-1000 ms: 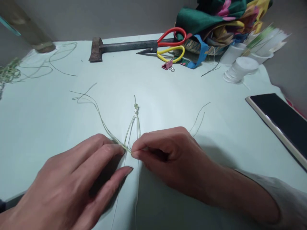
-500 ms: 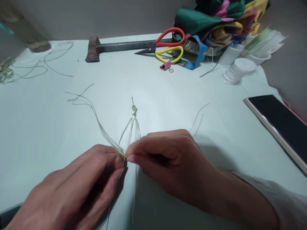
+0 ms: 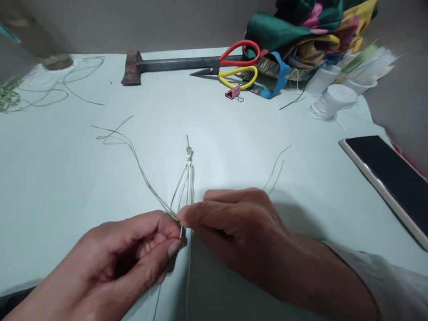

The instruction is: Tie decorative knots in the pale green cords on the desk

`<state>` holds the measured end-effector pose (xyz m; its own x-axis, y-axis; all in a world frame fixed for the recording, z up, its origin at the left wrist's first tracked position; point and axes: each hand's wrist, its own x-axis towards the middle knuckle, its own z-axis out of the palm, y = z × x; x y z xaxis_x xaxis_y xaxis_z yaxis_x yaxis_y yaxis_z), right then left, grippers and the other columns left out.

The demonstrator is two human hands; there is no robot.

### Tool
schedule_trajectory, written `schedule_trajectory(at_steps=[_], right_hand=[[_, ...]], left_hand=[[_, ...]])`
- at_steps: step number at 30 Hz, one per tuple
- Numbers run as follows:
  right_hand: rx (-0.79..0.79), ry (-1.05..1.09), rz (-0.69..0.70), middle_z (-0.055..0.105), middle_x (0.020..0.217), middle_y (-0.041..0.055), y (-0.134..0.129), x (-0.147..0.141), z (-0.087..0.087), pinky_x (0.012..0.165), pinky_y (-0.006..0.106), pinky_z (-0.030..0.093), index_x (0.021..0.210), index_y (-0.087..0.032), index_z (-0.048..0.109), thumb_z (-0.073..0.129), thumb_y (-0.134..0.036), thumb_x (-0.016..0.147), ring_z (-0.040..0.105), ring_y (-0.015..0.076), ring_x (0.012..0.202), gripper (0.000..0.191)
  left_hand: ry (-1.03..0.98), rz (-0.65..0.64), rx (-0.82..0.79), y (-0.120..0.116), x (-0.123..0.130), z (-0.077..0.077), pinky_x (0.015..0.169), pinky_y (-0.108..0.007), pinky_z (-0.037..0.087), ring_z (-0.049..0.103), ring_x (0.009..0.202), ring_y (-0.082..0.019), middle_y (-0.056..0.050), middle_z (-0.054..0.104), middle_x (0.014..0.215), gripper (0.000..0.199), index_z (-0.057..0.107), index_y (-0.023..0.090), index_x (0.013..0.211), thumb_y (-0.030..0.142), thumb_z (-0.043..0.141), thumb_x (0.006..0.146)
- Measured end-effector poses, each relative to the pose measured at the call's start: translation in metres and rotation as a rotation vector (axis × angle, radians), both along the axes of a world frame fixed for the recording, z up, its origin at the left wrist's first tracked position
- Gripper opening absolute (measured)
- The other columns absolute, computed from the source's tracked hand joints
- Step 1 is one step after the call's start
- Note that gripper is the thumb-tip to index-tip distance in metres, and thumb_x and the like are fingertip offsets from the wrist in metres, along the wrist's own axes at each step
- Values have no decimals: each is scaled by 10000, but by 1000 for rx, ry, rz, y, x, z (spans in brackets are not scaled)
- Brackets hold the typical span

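Observation:
Thin green and white cords [image 3: 146, 177] spread out from a small knotted piece [image 3: 189, 154] lying on the pale tabletop ahead of my hands. My left hand [image 3: 133, 254] is closed in a pinch, with a cord between thumb and fingers. My right hand [image 3: 237, 227] pinches the gathered cords with its fingertips, touching or nearly touching the left fingertips. Loose ends fan out to the upper left, and two more ends [image 3: 277, 167] show beyond the right hand. A pale strand hangs down toward the near edge. The exact crossing point is partly hidden by the fingers.
Across the back of the table [image 3: 83, 156] lie a hammer [image 3: 133, 67], scissors [image 3: 239, 76] with red and yellow handles and a pink binder clip [image 3: 233, 92]. Behind are colourful fabric [image 3: 284, 31] and a white spool [image 3: 332, 102]. A phone [image 3: 388, 178] rests at right, tangled cord [image 3: 10, 96] at left.
My left hand has turned so its thumb and curled fingers show more, and its fingertips have shifted slightly right. My right hand has moved a little down and right, still pinching the cords.

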<state>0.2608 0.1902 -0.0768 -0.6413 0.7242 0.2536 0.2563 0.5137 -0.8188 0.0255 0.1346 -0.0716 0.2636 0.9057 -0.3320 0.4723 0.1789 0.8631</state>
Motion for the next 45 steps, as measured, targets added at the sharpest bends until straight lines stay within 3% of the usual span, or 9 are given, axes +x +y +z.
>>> schedule_trajectory(at_steps=[9,12,17,20,23,25,31,35,45], right_hand=[[72,-45,68,498,696,-50,3,-3,-11,601,266,298,688,-188,569,566,-16,950,439,97,654,313],[42,-34,77,581,715,-19,8,-6,-10,639,280,326,722,-190,649,577,-70,951,495,122,687,268],[-126,56,31,730,802,17,11,-6,-3,712,268,434,841,-175,777,602,-191,981,588,126,713,225],[-268,99,3,689,730,1,13,-5,0,627,259,420,870,-163,802,625,-265,951,520,118,640,220],[-385,128,-25,651,703,1,13,-5,2,581,262,382,883,-154,814,651,-338,925,467,120,628,250],[-442,149,-33,643,709,3,13,-4,3,580,266,372,901,-155,821,672,-376,913,456,122,635,267],[-534,191,-32,601,692,-22,13,-5,7,577,262,342,866,-170,815,694,-349,896,431,109,636,218],[-532,196,-61,573,667,-40,13,-8,4,551,248,323,812,-174,788,688,-299,874,415,95,611,172],[-360,153,-65,489,592,-61,12,-9,3,546,252,301,686,-187,687,635,-180,857,381,86,573,179]], left_hand=[[-257,21,-398,11,-4,27,400,-185,148,201,478,-73,76,364,560,441,757,243,862,670,716,965],[-176,-94,-101,25,-21,52,340,-190,114,160,432,-74,86,296,522,388,791,248,872,584,665,1019],[368,-390,749,78,-29,105,452,-173,408,546,562,-90,68,699,714,352,809,227,850,397,597,1074],[423,-303,979,106,-15,120,659,-216,468,564,723,-98,73,682,813,303,831,238,876,364,613,1045],[413,-180,1120,113,-6,106,823,-366,530,649,951,-176,-7,733,1180,209,802,224,1055,346,633,1037],[383,-92,1195,102,-7,85,866,-396,533,655,1006,-181,-17,732,1138,194,761,204,1080,256,574,1081],[279,-344,1071,44,-13,29,740,-210,589,741,850,-117,-12,785,993,119,700,199,1164,192,594,1109],[290,-413,1017,40,-6,20,745,-209,594,763,863,-146,-56,793,991,158,659,165,1218,275,588,1129],[315,-510,1129,46,-18,6,719,-260,538,665,752,-172,-40,698,885,306,642,185,1285,52,485,1059]])
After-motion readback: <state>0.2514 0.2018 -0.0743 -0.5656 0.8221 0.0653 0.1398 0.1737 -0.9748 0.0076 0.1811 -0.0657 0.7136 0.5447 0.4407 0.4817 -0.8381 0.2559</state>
